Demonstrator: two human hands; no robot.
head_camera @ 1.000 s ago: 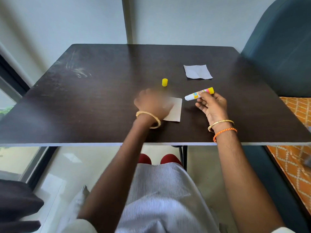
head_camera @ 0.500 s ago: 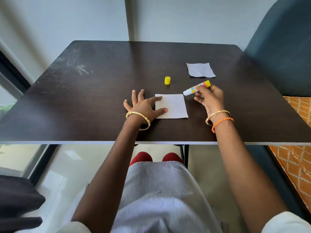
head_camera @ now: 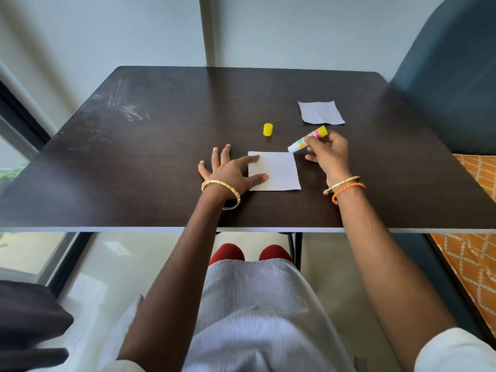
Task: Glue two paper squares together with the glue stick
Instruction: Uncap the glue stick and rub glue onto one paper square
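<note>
Two paper squares lie on my table (head_camera: 161,157).
My left hand (head_camera: 228,170) presses the near square (head_camera: 276,171) flat-fingered; my right hand (head_camera: 328,154) grips the uncapped glue stick (head_camera: 308,139) over its far corner.

paper squares: two, one (head_camera: 273,171) near the table's (head_camera: 134,162) front edge, one (head_camera: 320,112) farther back
glue stick (head_camera: 308,139): one
cap (head_camera: 267,129): one
hands: two, left (head_camera: 228,170), right (head_camera: 328,154)
bangles: three

Surface (head_camera: 161,157): dark wood-grain, matt, scuffed. Near paper square (head_camera: 279,171): matt white, smooth. Far paper square (head_camera: 320,112): creased. Glue stick (head_camera: 308,139) and cap (head_camera: 267,129): glossy plastic.
</note>
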